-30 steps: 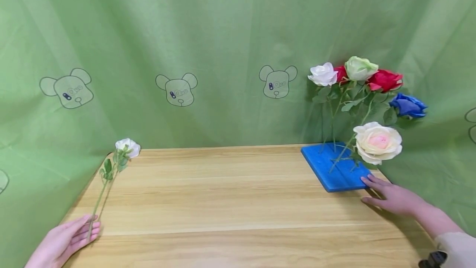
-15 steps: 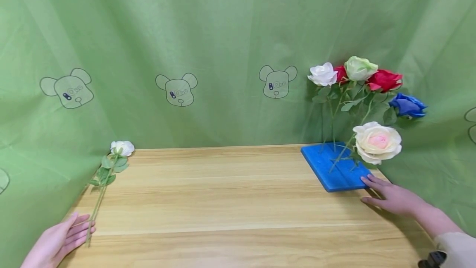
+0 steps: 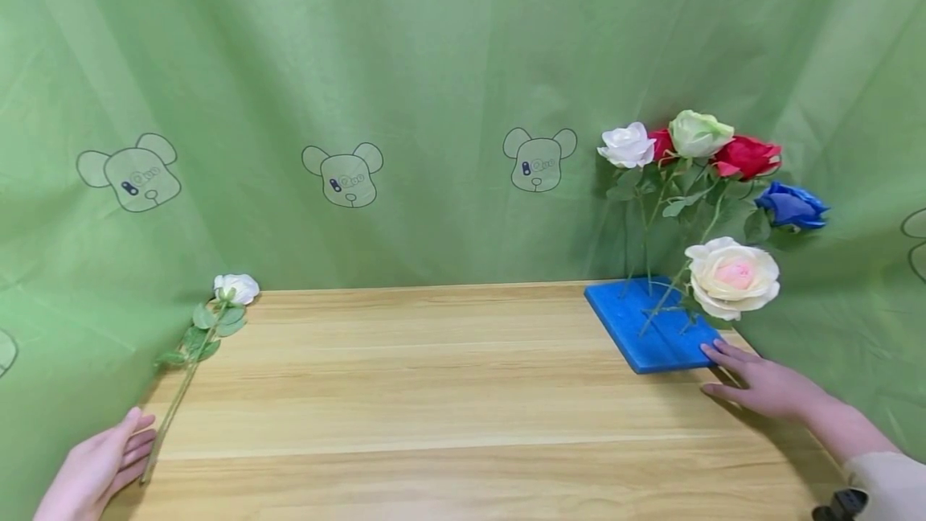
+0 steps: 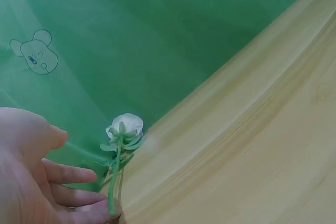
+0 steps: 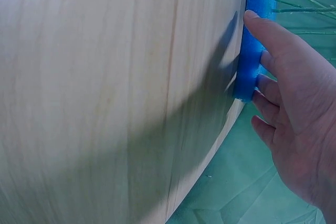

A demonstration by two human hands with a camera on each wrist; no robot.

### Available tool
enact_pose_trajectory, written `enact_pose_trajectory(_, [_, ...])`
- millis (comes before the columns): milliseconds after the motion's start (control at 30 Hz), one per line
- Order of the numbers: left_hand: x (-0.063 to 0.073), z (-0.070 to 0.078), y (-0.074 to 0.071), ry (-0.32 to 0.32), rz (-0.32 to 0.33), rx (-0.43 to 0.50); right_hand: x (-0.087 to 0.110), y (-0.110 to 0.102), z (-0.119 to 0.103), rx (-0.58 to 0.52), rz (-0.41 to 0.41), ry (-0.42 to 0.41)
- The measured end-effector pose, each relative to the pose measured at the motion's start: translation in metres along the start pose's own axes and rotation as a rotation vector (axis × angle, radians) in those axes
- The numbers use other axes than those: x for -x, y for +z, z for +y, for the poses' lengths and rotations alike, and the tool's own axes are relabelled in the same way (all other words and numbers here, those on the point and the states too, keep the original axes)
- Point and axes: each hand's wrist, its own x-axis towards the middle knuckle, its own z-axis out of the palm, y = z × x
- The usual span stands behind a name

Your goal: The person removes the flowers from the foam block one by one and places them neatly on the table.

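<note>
On wide wooden tabletop (image 3: 434, 392), near left edge, white rose (image 3: 193, 360), stem beside left hand (image 3: 94, 465), fingers loosely straight, right hand (image 3: 768, 386), fingers spread, touching blue board (image 3: 661, 360).

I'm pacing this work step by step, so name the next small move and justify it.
Probably ease the left hand clear of the lone white rose: the flower appears to lie along the table, and the fingers by its stem are not curled round it.

Lone white rose (image 3: 197, 338) flatter and, like the left hand (image 3: 94, 461), farther left than before
</note>
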Motion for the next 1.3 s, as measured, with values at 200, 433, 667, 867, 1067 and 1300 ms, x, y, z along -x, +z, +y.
enact_pose_trajectory(200, [0.006, 0.007, 0.004, 0.043, 0.025, -0.051, 0.0, 0.0, 0.001, 0.003, -0.004, 0.0])
enact_pose_trajectory(433, [0.008, 0.019, 0.01, 0.149, 0.035, -0.113, 0.0, -0.001, -0.001, -0.004, -0.008, 0.003])
enact_pose_trajectory(667, [0.004, 0.036, 0.022, 0.241, 0.007, -0.12, 0.0, -0.003, -0.002, -0.015, -0.021, 0.011])
enact_pose_trajectory(867, [-0.004, 0.059, 0.038, 0.311, -0.019, -0.109, -0.001, -0.003, -0.001, -0.014, -0.024, 0.012])
enact_pose_trajectory(1067, [-0.01, 0.09, 0.06, 0.373, -0.074, -0.093, -0.003, -0.005, -0.001, -0.026, -0.031, 0.001])
enact_pose_trajectory(1300, [-0.019, 0.125, 0.094, 0.425, -0.14, -0.063, -0.004, -0.008, -0.003, -0.047, -0.04, -0.003])
